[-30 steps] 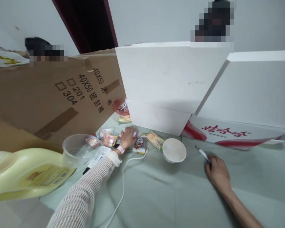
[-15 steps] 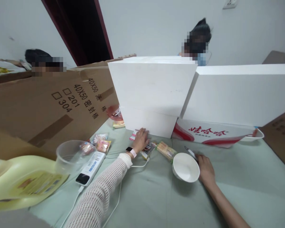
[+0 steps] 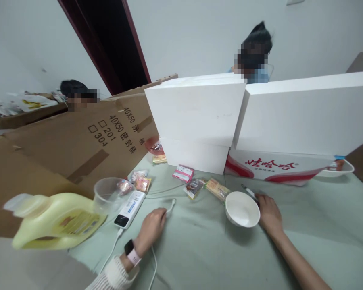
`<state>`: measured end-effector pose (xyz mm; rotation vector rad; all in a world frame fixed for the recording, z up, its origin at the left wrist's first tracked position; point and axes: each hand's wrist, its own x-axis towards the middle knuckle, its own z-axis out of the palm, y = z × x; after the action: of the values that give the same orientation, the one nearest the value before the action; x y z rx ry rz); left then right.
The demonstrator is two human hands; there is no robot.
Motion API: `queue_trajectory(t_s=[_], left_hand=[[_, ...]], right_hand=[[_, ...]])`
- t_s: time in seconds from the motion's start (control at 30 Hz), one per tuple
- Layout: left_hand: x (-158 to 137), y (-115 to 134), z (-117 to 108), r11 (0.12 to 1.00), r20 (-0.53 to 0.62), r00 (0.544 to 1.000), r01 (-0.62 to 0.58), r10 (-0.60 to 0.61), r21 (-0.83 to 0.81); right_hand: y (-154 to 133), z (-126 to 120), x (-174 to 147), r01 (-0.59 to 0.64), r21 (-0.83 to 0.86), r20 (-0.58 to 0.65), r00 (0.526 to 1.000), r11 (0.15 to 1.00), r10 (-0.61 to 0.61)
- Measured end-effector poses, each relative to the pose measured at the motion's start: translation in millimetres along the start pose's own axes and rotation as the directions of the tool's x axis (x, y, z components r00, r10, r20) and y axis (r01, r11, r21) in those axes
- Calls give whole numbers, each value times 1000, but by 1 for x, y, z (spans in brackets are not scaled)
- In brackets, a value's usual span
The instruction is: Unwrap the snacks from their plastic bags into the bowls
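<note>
My left hand [image 3: 152, 226], with a watch on the wrist, is closed on a white charging cable [image 3: 172, 204]; its plug end sticks out past the fingers. A white power bank [image 3: 130, 210] with a dark display lies to the left, a cable plugged into its near end. My right hand [image 3: 269, 213] rests on the table, closed around a slim, pen-like white stick [image 3: 248, 191] with a dark tip. Just left of that hand sits a white bowl [image 3: 242, 209]. Beyond the hands lie a pink packet [image 3: 183, 173], a dark snack packet [image 3: 194, 188] and a long packet of biscuit-like sticks [image 3: 217, 189].
White foam boxes [image 3: 196, 117] and a red-and-white carton [image 3: 269, 167] wall off the back. A cardboard box [image 3: 87, 149], a yellow jug [image 3: 60, 221], a clear tub [image 3: 107, 197] and small packets [image 3: 142, 184] stand left. Two people are behind the boxes.
My left hand has drawn back toward me from the snack packets, uncovering the pink one, and has taken hold of the cable. The right hand stays by the bowl. The view has shifted slightly.
</note>
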<state>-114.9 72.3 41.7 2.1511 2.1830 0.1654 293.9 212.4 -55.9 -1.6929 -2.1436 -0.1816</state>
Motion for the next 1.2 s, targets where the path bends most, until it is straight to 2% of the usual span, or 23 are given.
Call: queue_trajectory(t_s=[0.17,0.33,0.43,0.53,0.67,0.8,0.9,1.0,1.1,1.2], left_hand=[[-14,-44,-17,979,-107,986,142,-127,144],[-9,-53,-23,963,-155,980,158,-126,218],[19,-54,-25,965,-130,984,149,-123,217],[62,-64,-29,954,-122,973,218,-196,208],[115,-90,-34,896,-108,915,402,-388,189],[139,-110,-28,862,-55,877,480,-477,166],[144,-115,-19,868,-20,879,474,-476,147],[146,-113,-13,897,8,904,424,-428,124],[147,-105,-10,942,33,945,320,-325,97],[147,-87,-6,985,63,984,162,-166,61]], right_hand=[[-1,-1,0,-6,-8,-3,1000,1000,6],[1,1,0,-8,-15,3,1000,1000,8],[3,2,-1,-3,-20,12,1000,1000,4],[5,3,-2,9,-6,6,1000,1000,-9],[4,2,-2,11,14,-13,1000,1000,-11],[3,2,-2,4,9,-13,1000,1000,-4],[5,3,-1,7,-7,6,1000,1000,-7],[8,5,-2,3,-17,23,1000,1000,-2],[9,6,-1,0,-1,23,1000,1000,0],[9,5,-1,6,17,26,1000,1000,-6]])
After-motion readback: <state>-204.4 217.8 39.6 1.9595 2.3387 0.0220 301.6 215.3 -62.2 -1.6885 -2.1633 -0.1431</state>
